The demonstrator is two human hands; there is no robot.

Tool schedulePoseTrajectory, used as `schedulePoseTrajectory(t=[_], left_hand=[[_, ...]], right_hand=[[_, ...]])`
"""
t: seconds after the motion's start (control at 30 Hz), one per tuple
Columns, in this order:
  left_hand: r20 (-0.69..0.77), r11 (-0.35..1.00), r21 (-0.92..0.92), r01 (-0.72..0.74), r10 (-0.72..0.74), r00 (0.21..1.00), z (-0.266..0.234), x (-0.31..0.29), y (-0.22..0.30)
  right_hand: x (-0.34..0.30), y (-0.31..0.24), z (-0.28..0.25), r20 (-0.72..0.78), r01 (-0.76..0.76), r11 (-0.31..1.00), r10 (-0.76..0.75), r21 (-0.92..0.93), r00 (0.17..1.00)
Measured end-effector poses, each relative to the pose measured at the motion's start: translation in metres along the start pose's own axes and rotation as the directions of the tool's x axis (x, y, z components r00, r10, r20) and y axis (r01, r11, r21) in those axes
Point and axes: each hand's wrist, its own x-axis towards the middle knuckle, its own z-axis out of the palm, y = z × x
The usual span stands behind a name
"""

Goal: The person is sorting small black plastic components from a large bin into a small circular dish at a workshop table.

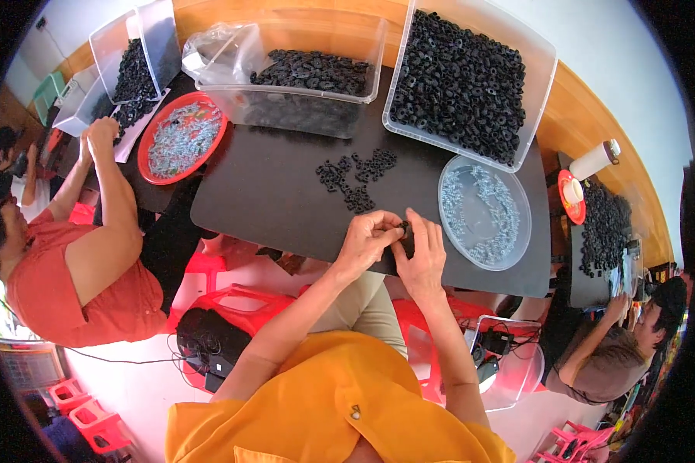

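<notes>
1. The left hand (pixel 371 238) had thumb and forefinger pinched on a small black piece (pixel 404 224); the right hand (pixel 422 258) met it from the other side, though I could not tell whether its fingertips also gripped
2. That piece, above the tabletop's near part, looked likely to be light, stiff and slightly slick, best taken by its outer edge
3. The smooth dark tabletop (pixel 247 174) bore loose black ring-like pieces (pixel 357 198) just ahead of the hands
4. To their right lay a round clear tray (pixel 475 212) of tiny translucent parts
5. Beyond stood a large clear bin (pixel 544 77) and a long clear bin (pixel 232 108), both holding black pieces
6. Co-workers sat left (pixel 93 270) and right (pixel 606 363); wood panelling (pixel 594 104) lined the wall
</notes>
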Motion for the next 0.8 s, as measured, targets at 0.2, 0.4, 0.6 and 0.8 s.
schedulePoseTrajectory(t=[0.2,0.4,0.6,0.8], left_hand=[[0.043,0.999,0.034,0.001,-0.002,0.999,-0.008,0.001,-0.001],[0.056,0.997,0.072,-0.009,0.005,0.998,-0.004,0.002,-0.001],[0.085,0.990,0.142,-0.008,-0.004,0.996,-0.008,0.002,-0.002],[0.121,0.992,0.125,0.000,-0.015,0.993,-0.008,0.006,-0.006]], right_hand=[[0.004,0.010,-0.006,0.099,0.016,0.996,-0.007,-0.093,0.995],[0.009,0.008,-0.017,0.230,0.081,0.986,-0.046,-0.143,0.972],[0.011,0.007,-0.020,0.317,0.165,0.968,-0.099,-0.189,0.943],[0.004,0.013,-0.019,0.353,0.234,0.948,-0.147,-0.216,0.924]])
